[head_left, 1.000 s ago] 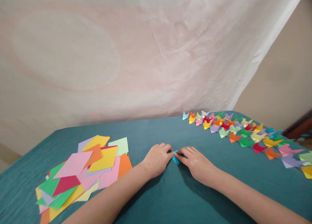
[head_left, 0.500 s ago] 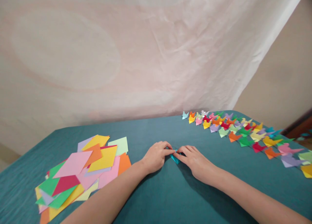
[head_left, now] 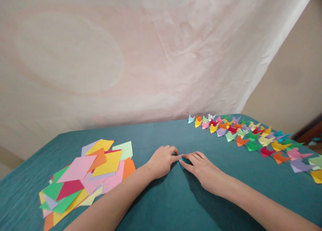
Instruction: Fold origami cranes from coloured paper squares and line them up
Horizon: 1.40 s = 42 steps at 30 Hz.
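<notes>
A small folded piece of blue paper (head_left: 182, 166) lies low over the cloth at the middle of the table, mostly covered by fingers. My left hand (head_left: 164, 161) pinches it from the left, with thumb and forefinger at its upper edge. From the right, my right hand (head_left: 202, 169) closes thumb and fingers on the same paper. The fingertips of both hands nearly meet. How the hidden part is folded I cannot make out.
Loose coloured paper sheets (head_left: 77, 169) lie in an overlapping heap on the left, beside my left forearm. Rows of folded paper birds (head_left: 243, 140) stand on the right of the teal tablecloth (head_left: 156, 204). A pale cloth (head_left: 151, 56) hangs behind.
Both hands stay in place around the blue paper. My right thumb has shifted slightly left and up, and less of the paper shows. The view has moved a little.
</notes>
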Available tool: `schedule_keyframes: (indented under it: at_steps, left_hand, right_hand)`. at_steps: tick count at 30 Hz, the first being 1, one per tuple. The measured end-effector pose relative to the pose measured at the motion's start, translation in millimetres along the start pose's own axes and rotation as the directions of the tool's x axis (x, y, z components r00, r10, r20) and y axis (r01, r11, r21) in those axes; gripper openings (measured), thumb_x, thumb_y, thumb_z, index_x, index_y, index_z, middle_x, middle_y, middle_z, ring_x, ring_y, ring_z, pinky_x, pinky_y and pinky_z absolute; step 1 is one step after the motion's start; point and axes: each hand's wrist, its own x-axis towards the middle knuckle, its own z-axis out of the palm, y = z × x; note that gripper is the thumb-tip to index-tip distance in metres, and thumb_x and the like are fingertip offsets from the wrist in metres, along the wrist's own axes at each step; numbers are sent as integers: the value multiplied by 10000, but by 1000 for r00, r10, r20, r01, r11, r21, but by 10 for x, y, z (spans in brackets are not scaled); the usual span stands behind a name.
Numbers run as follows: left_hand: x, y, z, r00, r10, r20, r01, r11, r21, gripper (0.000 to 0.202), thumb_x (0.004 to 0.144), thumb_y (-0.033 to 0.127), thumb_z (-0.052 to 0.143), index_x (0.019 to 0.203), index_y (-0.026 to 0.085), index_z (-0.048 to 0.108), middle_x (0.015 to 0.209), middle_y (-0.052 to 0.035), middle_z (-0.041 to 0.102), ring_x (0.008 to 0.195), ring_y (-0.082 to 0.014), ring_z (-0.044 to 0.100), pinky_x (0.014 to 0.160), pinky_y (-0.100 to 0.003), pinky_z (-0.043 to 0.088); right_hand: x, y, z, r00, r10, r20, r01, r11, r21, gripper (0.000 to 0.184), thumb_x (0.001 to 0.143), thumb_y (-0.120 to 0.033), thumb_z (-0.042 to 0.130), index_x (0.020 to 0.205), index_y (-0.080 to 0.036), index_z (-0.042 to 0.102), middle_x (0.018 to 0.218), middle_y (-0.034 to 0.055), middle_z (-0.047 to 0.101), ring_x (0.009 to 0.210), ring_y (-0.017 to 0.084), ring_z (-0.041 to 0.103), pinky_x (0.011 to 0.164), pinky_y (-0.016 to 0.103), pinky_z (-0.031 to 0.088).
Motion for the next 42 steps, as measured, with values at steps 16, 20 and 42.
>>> schedule_keyframes:
  at_steps: [16,20,42]
  left_hand:
    - [-3,2,21,999,-48,-15,47,996,-80,385,809,92,483,1111,297,604,1080,-34,557,926,-193,512,811,-326,407]
    - [-9,-108,155,983,-162,-86,123,930,-347,465,771,10,406,1074,268,644,1039,-26,582,959,-156,528,851,-281,419]
    - [1,11,55,986,154,-63,-153,988,24,198,880,181,489,1043,188,603,974,-51,606,951,-178,507,814,-300,379]
  right_hand:
    - [-95,149,-127,982,-106,157,66,969,238,761,631,52,438,1302,-308,452,1428,93,345,1294,246,327,1047,511,230]
    - [-107,198,-135,976,-103,189,43,954,297,815,605,86,394,1280,-365,462,1462,48,284,1315,233,294,1049,525,220]
    - [-59,357,2,989,-47,141,-32,861,508,672,655,74,334,1070,-352,646,1399,-18,400,1275,184,367,1063,461,195]
